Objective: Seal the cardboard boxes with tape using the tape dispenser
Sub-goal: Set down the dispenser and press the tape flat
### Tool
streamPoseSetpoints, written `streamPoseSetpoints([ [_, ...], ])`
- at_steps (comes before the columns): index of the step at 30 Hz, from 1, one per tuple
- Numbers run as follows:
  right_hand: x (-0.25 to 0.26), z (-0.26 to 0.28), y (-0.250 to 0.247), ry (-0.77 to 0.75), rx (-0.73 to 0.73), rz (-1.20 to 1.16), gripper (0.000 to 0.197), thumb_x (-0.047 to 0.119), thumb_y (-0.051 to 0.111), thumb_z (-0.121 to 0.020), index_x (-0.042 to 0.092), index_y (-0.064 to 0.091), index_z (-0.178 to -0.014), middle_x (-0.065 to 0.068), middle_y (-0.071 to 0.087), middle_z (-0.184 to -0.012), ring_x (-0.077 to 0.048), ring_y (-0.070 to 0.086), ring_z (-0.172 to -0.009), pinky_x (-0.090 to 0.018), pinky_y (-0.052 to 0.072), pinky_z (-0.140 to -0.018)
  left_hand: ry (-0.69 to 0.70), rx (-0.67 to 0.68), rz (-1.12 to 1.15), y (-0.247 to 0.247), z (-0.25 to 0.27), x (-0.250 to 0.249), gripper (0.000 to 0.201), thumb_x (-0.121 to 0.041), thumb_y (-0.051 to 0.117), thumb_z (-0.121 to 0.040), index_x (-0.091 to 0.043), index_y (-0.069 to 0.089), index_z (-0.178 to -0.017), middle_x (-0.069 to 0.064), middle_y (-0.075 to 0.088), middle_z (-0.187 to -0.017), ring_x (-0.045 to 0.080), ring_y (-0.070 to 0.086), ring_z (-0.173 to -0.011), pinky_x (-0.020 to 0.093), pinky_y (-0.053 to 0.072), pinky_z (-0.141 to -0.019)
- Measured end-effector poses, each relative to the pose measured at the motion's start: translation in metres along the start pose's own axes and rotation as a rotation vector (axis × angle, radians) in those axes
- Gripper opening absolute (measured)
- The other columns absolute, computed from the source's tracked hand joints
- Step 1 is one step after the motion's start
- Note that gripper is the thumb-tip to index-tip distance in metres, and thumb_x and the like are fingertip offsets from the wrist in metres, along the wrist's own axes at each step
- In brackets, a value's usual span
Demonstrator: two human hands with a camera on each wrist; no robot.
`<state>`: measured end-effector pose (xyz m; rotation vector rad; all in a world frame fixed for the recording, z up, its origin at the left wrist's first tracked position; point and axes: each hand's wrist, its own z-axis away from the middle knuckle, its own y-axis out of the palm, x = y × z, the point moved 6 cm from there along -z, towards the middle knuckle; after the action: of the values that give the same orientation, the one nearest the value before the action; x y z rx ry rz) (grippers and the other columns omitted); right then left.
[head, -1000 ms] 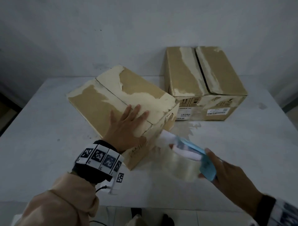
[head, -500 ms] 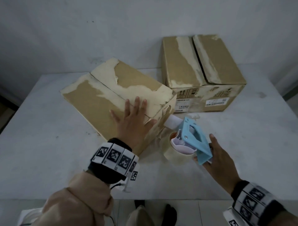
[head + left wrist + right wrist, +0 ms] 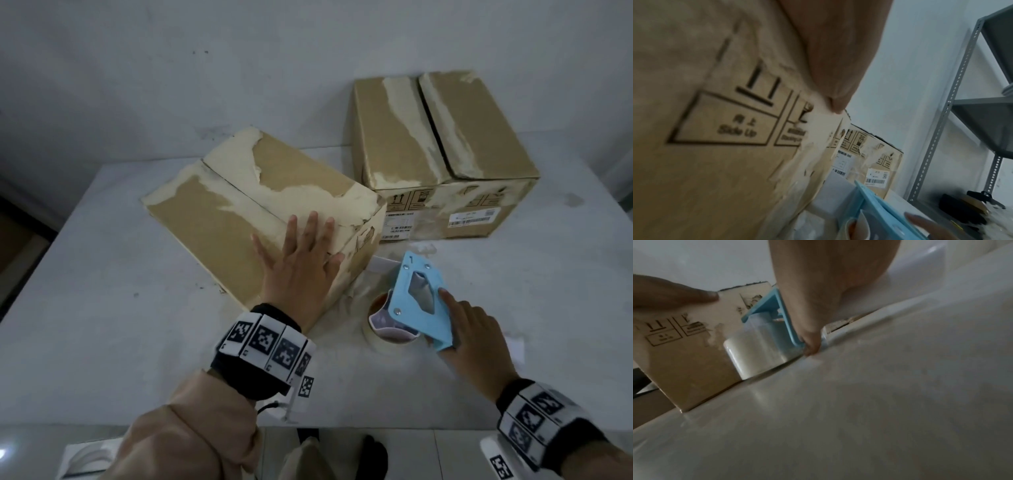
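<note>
From the head view, the left hand [image 3: 301,270] lies flat, fingers straight, on the near cardboard box [image 3: 239,205] on the surface [image 3: 102,325]; the right hand [image 3: 476,335] grips the blue tape dispenser [image 3: 419,301] just beside that box. The left wrist view is blurred, showing the box's printed side [image 3: 715,129] and the dispenser's edge [image 3: 879,209]. In the right wrist view, fingers [image 3: 809,331] hide most of the dispenser [image 3: 764,305], its tape roll [image 3: 754,352] on the surface.

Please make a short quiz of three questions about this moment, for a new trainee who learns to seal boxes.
1. True or false: the left hand lies flat on the near box.
2. What does the right hand hold?
A. scissors
B. the blue tape dispenser
C. a marker
3. How many cardboard boxes stand on the table?

Key: 1 true; 2 B; 3 two, the near one and the far box.
</note>
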<state>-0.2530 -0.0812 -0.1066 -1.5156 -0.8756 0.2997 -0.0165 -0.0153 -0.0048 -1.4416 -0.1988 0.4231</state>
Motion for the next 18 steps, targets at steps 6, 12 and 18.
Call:
streamPoseSetpoints([
  [6,-0.006,0.01,-0.012,-0.081,0.149,0.116,0.099,0.032,0.057,-0.047,0.015,0.027,-0.139,-0.012,0.059,-0.114,-0.025,0.044,-0.104,-0.056,0.045,-0.081,0.013,0.063,-0.063,0.004,-0.002,0.004,0.077,-0.051,0.036,-0.091,-0.03,-0.014,-0.146,-0.006,-0.017,-0.156,0.02,-0.016,-0.144,0.071,-0.01,-0.101],
  [12,0.026,-0.015,-0.047,-0.104,0.045,-0.107,0.084,0.044,0.053,-0.062,0.018,0.025,-0.137,-0.009,0.038,-0.134,-0.024,0.034,-0.121,-0.043,0.029,-0.1,-0.14,0.073,0.065,-0.002,-0.008,0.002,0.069,-0.061,0.017,-0.09,-0.033,-0.012,-0.145,-0.001,-0.017,-0.156,0.023,-0.016,-0.143,0.073,-0.01,-0.098],
  [18,0.096,-0.066,-0.055,-0.22,-0.092,-0.289,0.053,0.038,0.041,-0.086,0.015,0.032,-0.132,-0.016,0.039,-0.14,-0.021,0.029,-0.13,-0.038,0.025,-0.105,-0.002,0.21,0.008,-0.001,-0.002,0.002,0.087,-0.045,0.044,-0.089,-0.026,-0.02,-0.144,0.008,-0.025,-0.153,0.028,-0.024,-0.141,0.07,-0.01,-0.101],
])
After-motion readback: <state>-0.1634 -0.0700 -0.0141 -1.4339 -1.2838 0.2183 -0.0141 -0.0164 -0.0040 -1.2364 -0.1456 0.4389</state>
